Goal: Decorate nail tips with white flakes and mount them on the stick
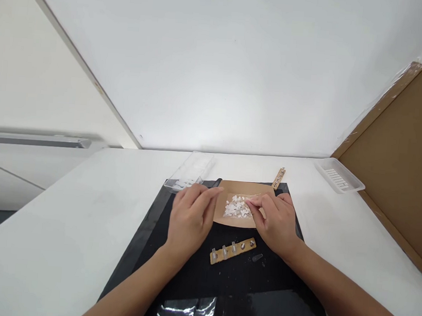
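Note:
My left hand (193, 216) is at the left edge of a brown paper tray (227, 184), thumb and fingers pinched together. Whether anything is between them I cannot make out. Inside the tray lies a heap of small white flower-like pieces (237, 208), seemingly on clear film. Over the right side of that heap, my right hand (277, 224) has its thumb and fingertips closed; whatever they hold is too small to name. Nearer me, a wooden strip (239, 251) carries several clear nail-shaped tips on part of its posts. A loose clear tip (257, 257) rests beside it.
Under everything is a black mat (187, 278) on a white table (112, 208). A clear plastic box (191, 168) with pale contents stands behind my left hand. Another wooden strip (278, 178) lies at the back, and a white tray (340, 175) sits by the cardboard panel (404, 158).

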The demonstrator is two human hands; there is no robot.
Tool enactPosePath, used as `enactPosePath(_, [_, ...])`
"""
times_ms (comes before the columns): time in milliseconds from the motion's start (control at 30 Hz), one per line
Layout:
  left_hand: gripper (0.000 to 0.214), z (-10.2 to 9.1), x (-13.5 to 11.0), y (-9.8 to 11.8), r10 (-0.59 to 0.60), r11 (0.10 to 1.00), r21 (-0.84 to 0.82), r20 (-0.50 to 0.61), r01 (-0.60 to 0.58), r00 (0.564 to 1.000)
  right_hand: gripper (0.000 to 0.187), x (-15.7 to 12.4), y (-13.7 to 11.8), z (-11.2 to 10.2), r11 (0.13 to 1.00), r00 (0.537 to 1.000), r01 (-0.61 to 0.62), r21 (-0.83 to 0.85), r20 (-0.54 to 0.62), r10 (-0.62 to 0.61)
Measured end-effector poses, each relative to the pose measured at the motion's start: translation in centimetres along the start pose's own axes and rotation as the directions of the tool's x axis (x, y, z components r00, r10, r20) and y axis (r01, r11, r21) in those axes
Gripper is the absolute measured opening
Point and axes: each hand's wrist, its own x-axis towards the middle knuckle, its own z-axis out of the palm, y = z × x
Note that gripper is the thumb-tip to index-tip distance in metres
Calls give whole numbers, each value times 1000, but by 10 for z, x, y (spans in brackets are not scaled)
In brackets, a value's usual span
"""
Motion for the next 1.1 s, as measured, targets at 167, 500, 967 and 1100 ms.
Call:
enactPosePath(167, [20,4,-3,16,8,946,-323,140,38,990,21,3,-3,-3,996,996,84,3,-3,-84])
enactPosePath(500, [18,5,-7,24,-116,764,-588,278,265,953,29,-2,-3,-12,949,948,314,-33,68,-312])
enactPosePath(967, [15,5,-6,29,-170,528,-737,396,422,902,36,3,-7,-19,914,906,405,-33,146,-396])
enactPosePath(1100, [15,5,-6,28,-161,530,-730,413,431,897,33,4,-6,-20,913,907,407,-4,124,-404])
